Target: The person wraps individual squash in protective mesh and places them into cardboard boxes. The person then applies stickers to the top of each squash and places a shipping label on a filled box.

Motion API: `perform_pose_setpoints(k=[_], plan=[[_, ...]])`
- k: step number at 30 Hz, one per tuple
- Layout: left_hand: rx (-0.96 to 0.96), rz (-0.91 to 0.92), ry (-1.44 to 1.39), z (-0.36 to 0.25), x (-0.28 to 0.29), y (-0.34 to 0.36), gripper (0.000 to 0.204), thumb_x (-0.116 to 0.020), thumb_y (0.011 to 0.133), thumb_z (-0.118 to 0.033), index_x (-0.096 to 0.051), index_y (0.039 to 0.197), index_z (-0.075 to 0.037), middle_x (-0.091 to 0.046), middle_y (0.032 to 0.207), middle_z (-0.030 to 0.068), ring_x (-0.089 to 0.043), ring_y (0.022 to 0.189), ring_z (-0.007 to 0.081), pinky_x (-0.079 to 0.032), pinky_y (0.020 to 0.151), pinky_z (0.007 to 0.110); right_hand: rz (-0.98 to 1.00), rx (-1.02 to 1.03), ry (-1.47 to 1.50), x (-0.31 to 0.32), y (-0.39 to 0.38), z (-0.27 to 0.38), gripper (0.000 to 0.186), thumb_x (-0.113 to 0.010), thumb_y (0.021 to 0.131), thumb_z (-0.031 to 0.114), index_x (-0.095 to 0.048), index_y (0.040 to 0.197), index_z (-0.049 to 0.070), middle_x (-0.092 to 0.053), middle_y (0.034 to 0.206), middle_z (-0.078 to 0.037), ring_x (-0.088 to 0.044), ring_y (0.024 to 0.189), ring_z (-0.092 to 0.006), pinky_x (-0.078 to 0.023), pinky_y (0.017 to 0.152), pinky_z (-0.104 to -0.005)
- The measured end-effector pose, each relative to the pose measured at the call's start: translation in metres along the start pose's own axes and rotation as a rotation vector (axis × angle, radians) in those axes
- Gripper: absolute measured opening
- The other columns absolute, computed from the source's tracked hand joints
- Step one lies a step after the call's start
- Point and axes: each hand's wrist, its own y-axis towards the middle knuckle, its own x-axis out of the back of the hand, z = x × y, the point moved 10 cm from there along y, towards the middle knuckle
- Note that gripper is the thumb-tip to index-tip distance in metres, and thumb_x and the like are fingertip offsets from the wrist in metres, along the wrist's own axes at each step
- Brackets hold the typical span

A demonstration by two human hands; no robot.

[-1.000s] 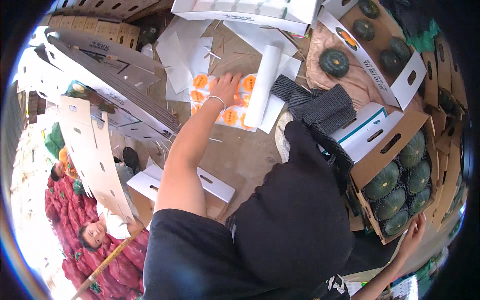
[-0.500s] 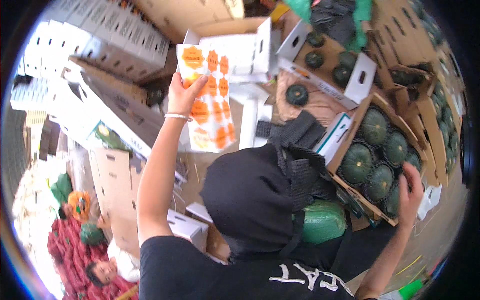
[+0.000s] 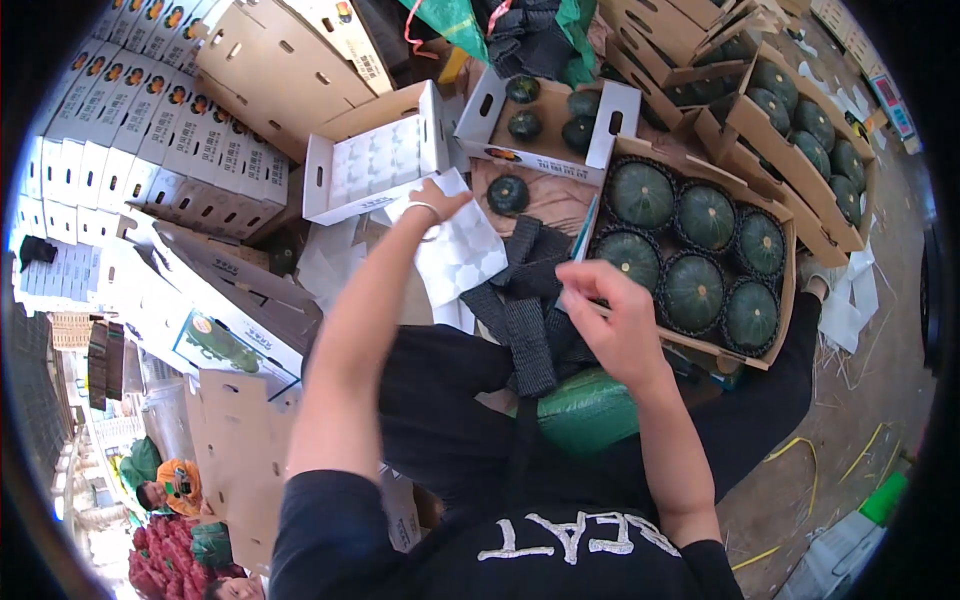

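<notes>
Since half a second ago, the right hand (image 3: 610, 310) has gone from the right side of the open carton of six dark green squashes (image 3: 715, 172) to its left edge, and the sheet (image 3: 460, 258) at the left hand (image 3: 440, 203) now shows a white face with pale grey shapes instead of orange labels. The hands are well apart. Left of the carton, the left hand touches the sheet's upper edge; motion blur keeps me from telling how firmly it grips. The right hand's fingers are curled toward the thumb, and I cannot tell whether they pinch anything. Between sheet and carton lie dark mesh sleeves (image 3: 530, 345). Beyond them, to the carton's upper left, are a lone small squash (image 3: 507, 195) and a white box (image 3: 540, 158) holding four more.
</notes>
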Motion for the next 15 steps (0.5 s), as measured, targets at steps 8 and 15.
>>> perform_pose_setpoints(k=[8, 15], plan=[[0.743, -0.31, -0.484, -0.001, -0.119, 0.015, 0.123, -0.076, 0.054, -0.057, -0.008, 0.14, 0.001, -0.027, 0.136, 0.0282, -0.032, 0.126, 0.0407, -0.029, 0.103, 0.045, -0.107, -0.278, -0.297, 0.07, -0.095, -0.028, 0.017, -0.059, 0.076, 0.002, -0.062, 0.093, 0.0, -0.063, 0.095, -0.014, -0.06, 0.09, -0.0286, -0.048, 0.079, -0.0336], [0.188, -0.554, -0.136, 0.106, -0.059, 0.095, 0.042, -0.06, 0.075, -0.027, -0.055, 0.103, 0.003, -0.061, 0.094, 0.0236, -0.061, 0.09, 0.0359, -0.048, 0.077, 0.047, -0.058, -0.155, -0.159, 0.029, -0.074, -0.043, 0.017, -0.061, 0.078, 0.005, -0.061, 0.095, 0.001, -0.062, 0.097, -0.012, -0.06, 0.09, -0.0267, -0.048, 0.079, -0.0342]])
